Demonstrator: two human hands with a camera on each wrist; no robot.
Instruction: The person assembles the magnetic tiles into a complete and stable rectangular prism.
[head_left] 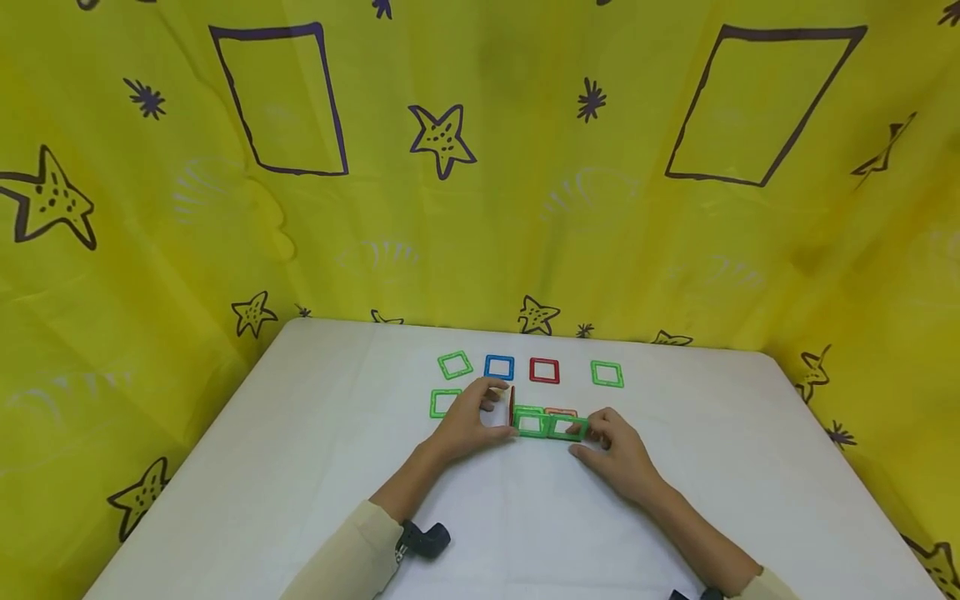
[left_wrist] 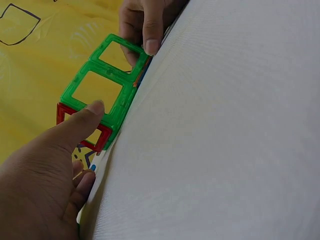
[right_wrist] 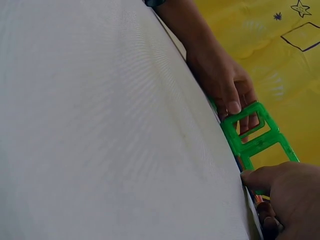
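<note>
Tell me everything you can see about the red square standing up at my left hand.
The red square is a square frame with an open middle, glossy and plastic-looking. It stands upright on the white tabletop, nearly edge-on in the head view, at an angle to the left end of two joined green frames; its near edge seems to meet them. Your left hand holds it, thumb at the near side, fingers at the far side, so part of it is hidden.

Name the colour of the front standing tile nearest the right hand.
Green; the tile shows best in the left wrist view.
</note>
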